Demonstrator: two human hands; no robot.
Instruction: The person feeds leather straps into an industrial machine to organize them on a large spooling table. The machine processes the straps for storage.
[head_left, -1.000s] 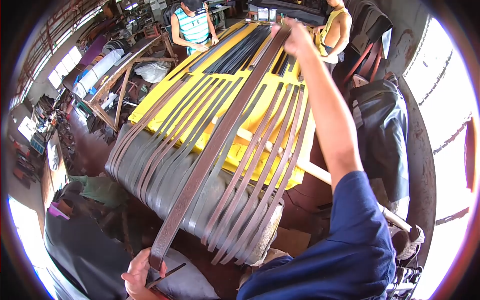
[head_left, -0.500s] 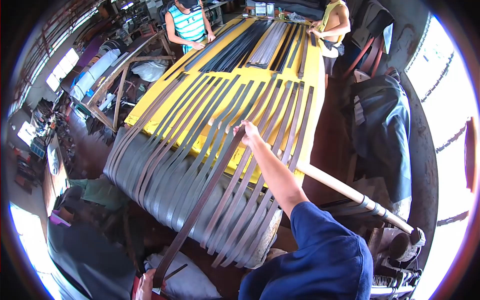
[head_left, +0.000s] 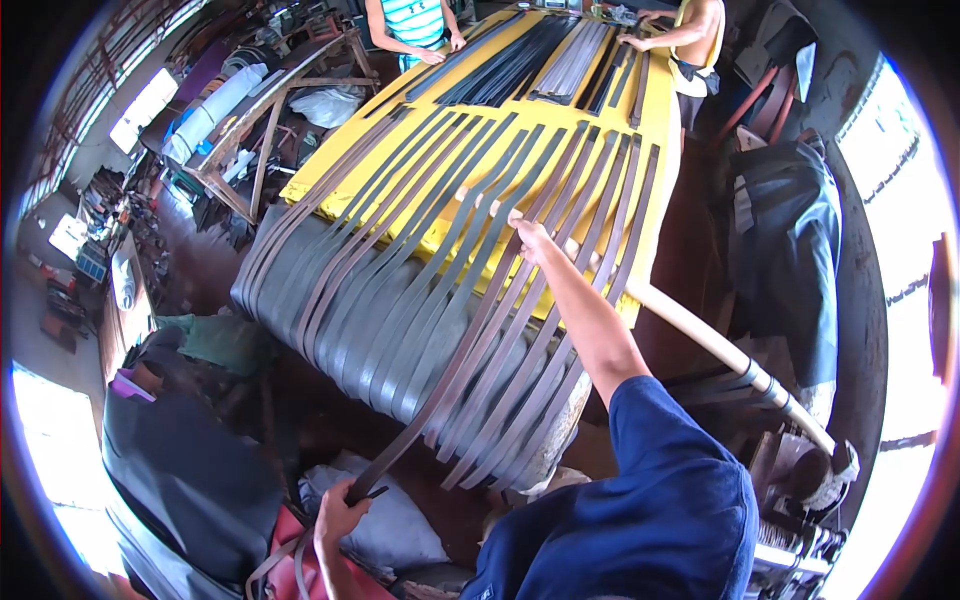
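Near the bottom left, my left hand (head_left: pixel 340 517) is closed around the lower part of a long brown leather strap (head_left: pixel 425 415). That strap slants up to the table's near end, where my right hand (head_left: pixel 533 242) has its fingers curled around it. More brown and dark straps (head_left: pixel 345 290) lie side by side to the left, draped over a grey padded roll (head_left: pixel 275 265). Their far ends rest on the yellow tabletop (head_left: pixel 335 180). A pale pole (head_left: pixel 690 315) runs crosswise beneath the straps by my right hand.
Two people stand at the far end, one in a striped top (head_left: pixel 412 25), the other at the right with an arm (head_left: pixel 675 38) over the table. Bundled dark strips (head_left: pixel 505 70) lie there. Dark sheeting (head_left: pixel 785 230) hangs at right; a white sack (head_left: pixel 395 525) sits below.
My view has shifted, so the table appears higher and further right. My left hand has come up and right from the bottom edge, still gripping the strap. My right hand remains by the pole.
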